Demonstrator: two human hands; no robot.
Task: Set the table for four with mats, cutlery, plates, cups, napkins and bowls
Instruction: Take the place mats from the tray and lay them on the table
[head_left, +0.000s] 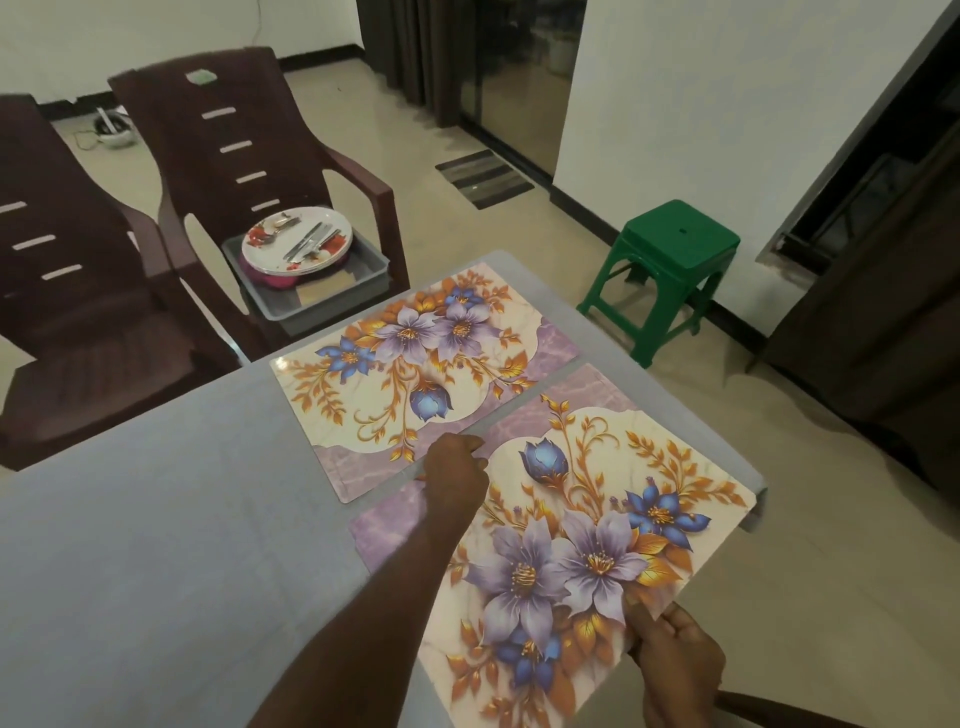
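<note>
Two floral place mats lie on the grey-clothed table (156, 519). The far mat (415, 364) lies flat near the table's far edge. The near mat (571, 519) sits beside it, with its near corner lifted off the cloth. My left hand (456, 475) rests on the near mat's far long edge, fingers curled over it. My right hand (675, 660) pinches the mat's near right corner. A stack of flowered plates (296, 240) with cutlery (309, 241) on top sits in a grey tray (332, 291) on a chair.
Two dark brown plastic chairs (234, 145) stand beyond the table's far left side. A green plastic stool (670, 270) stands on the floor past the table's right corner. A doormat (483, 176) lies by a glass door.
</note>
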